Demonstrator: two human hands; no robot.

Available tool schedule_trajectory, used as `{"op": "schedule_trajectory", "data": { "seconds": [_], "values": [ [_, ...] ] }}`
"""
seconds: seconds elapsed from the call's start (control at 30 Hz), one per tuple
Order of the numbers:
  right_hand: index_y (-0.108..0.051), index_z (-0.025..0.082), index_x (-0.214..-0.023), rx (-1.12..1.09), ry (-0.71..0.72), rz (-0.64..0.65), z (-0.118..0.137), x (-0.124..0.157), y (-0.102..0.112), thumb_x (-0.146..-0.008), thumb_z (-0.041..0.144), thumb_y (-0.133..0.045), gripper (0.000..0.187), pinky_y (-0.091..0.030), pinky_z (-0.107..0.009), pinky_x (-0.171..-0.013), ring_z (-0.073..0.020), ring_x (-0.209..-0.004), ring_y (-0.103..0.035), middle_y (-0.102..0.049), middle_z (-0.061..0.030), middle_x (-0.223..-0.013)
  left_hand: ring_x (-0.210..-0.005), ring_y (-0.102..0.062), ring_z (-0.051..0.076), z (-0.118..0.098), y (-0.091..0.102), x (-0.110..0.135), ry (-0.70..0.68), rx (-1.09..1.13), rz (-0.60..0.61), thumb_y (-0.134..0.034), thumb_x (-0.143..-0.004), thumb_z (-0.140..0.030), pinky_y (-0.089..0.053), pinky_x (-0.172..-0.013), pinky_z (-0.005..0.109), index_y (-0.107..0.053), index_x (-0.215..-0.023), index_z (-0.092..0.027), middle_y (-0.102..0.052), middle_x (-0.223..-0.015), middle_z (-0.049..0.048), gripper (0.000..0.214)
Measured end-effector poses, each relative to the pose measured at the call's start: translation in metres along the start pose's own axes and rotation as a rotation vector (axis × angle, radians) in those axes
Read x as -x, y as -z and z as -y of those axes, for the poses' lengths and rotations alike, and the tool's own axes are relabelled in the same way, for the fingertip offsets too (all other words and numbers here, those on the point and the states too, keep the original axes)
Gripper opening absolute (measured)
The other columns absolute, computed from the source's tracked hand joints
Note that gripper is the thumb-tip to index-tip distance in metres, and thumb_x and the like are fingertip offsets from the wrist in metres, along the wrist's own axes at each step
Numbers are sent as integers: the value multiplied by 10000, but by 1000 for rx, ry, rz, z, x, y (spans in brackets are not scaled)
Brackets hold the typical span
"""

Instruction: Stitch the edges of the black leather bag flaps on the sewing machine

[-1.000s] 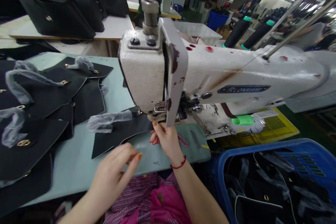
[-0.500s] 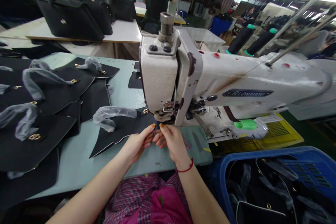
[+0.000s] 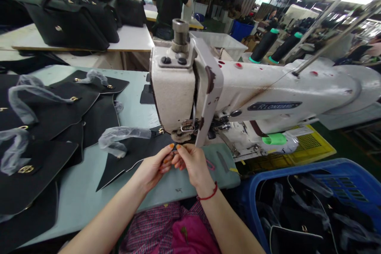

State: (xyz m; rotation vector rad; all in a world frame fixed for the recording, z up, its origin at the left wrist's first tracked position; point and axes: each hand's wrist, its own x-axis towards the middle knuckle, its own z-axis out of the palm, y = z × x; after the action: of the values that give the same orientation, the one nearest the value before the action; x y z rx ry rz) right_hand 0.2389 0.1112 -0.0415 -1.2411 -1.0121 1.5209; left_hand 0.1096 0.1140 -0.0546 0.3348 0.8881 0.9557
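A black bag panel (image 3: 131, 151) with a pale edge lies on the green tabletop below the head of a white sewing machine (image 3: 172, 91). A plastic-wrapped handle (image 3: 122, 135) and a gold fitting (image 3: 161, 130) sit on it. My left hand (image 3: 155, 170) pinches the panel's near edge between thumb and fingers. Close beside it, my right hand (image 3: 193, 163) pinches the same edge, thumb tips almost meeting just in front of the presser foot area. The needle point is hidden behind the machine head and hands.
Several black panels (image 3: 65, 107) with wrapped handles cover the table's left side. A blue basket (image 3: 253, 194) of similar pieces stands at the right. A blade-like tool (image 3: 222, 161) and a pink loop (image 3: 210, 164) lie right of my hands. Finished black bags (image 3: 68, 24) stand behind.
The view has shifted slightly, so the scene sits a little further left. Both hands keep their pinch on the panel's edge, with the fingers only slightly shifted.
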Motion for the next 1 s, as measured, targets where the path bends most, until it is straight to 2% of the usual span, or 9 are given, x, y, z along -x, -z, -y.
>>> {"op": "schedule_trajectory", "data": {
  "seconds": [0.1,0.23,0.47,0.73,0.87,1.0],
  "values": [
    [-598,158,-684,151,100,-2,1,2,2,-870,418,-564,321,-411,-171,-453,-100,-469,-573,-646,-15,-567,-443,-230,24,2,4,0,-3,-34,-9,-805,-651,-404,-204,-381,145,-514,-578,-126,-341,-485,-84,409],
    [-585,172,-692,204,123,-7,-1,3,5,-884,398,-548,298,-433,-188,-476,-115,-502,-598,-667,-23,-609,-461,-256,30,4,7,-1,-15,-97,-53,-807,-638,-436,-213,-404,164,-511,-551,-125,-358,-492,-73,438],
    [-577,168,-683,163,99,-6,0,3,3,-872,367,-557,275,-450,-184,-475,-114,-497,-600,-672,-32,-611,-464,-253,37,1,5,-1,-25,-141,-51,-828,-579,-479,-204,-421,184,-491,-519,-136,-345,-478,-75,485],
    [-631,146,-770,144,104,-29,-3,3,1,-868,413,-574,291,-449,-174,-451,-114,-498,-605,-686,-43,-641,-476,-261,45,0,12,-12,-78,-169,-36,-790,-653,-443,-219,-440,195,-470,-525,-143,-346,-501,-69,457],
    [-640,145,-812,100,88,-35,-13,8,2,-854,420,-592,282,-453,-178,-450,-114,-501,-601,-685,-43,-651,-482,-272,52,-5,15,-16,-111,-215,17,-734,-718,-478,-263,-454,197,-428,-512,-157,-344,-511,-64,488],
    [-629,143,-804,70,29,-23,-33,16,4,-837,407,-590,269,-432,-172,-424,-109,-476,-582,-676,-42,-629,-478,-253,48,-8,14,-20,-133,-227,41,-718,-737,-473,-248,-446,191,-410,-525,-162,-320,-517,-71,487]
  ]
}}
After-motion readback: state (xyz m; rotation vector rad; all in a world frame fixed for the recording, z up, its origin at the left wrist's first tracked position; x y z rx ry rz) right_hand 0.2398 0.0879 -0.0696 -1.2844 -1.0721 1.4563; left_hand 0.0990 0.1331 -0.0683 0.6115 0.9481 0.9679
